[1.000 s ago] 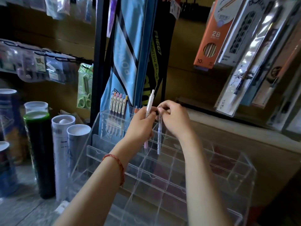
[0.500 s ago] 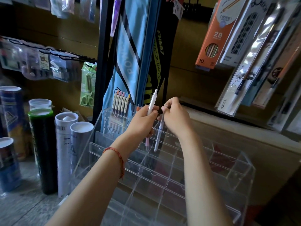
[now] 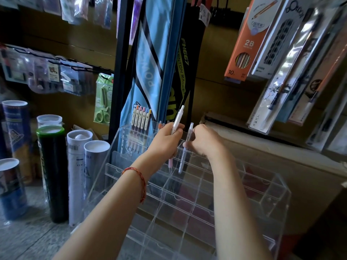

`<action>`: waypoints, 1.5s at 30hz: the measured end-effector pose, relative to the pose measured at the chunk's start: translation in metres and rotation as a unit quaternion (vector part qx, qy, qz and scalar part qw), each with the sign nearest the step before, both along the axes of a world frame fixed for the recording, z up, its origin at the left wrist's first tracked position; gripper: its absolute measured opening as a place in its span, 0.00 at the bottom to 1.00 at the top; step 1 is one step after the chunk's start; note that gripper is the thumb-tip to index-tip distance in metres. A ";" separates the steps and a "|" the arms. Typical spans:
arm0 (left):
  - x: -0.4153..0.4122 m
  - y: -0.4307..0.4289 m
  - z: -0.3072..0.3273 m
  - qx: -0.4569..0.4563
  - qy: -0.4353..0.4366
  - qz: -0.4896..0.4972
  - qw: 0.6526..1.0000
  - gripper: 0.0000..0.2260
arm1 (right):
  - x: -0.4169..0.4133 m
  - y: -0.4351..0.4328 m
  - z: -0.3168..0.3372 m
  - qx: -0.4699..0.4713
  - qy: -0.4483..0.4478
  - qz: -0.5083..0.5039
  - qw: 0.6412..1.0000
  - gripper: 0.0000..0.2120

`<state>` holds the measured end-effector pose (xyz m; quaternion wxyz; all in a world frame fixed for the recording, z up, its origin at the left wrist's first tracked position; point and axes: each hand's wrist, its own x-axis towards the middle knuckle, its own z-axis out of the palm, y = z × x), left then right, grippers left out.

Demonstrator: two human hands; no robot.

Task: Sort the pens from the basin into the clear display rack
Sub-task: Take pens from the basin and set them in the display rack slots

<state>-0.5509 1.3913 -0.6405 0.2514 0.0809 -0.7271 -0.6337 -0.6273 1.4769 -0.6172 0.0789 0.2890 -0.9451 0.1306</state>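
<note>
The left hand [image 3: 165,140] was positioned over the far rows of the clear display rack [image 3: 249,186]. Its fingers [image 3: 177,131] were curled closed round a white pen [image 3: 178,119] with a pink lower barrel. The pen was held nearly upright, its top tilted slightly to the right and its tip pointed down over a far-row compartment. Contact between tip and rack could not be determined.

Just to the right, the right hand [image 3: 205,142] was observed with its fingers [image 3: 185,145] curled tight, and a pale translucent pen [image 3: 182,160] was pinched at mid-barrel. This pen was likewise held near upright, tip down, beside the white pen and apart from it.

Five pens [image 3: 141,120] were noted standing together in the far-left compartment of the rack. A red cord bracelet [image 3: 139,180] was worn on the left wrist. Cylindrical tubes [image 3: 78,166] were recorded standing on the grey surface left of the rack.
</note>
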 end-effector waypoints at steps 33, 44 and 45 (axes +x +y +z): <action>-0.011 -0.001 0.013 -0.315 0.133 0.199 0.918 0.16 | 0.024 0.013 0.040 -0.677 0.115 0.149 0.712 0.06; -0.016 -0.011 -0.018 -0.358 0.000 0.170 0.918 0.21 | 0.001 0.006 0.002 -0.422 0.065 0.135 0.894 0.18; -0.016 -0.011 -0.018 -0.356 -0.002 0.168 0.919 0.21 | 0.001 0.008 0.003 -0.423 0.058 0.139 0.893 0.18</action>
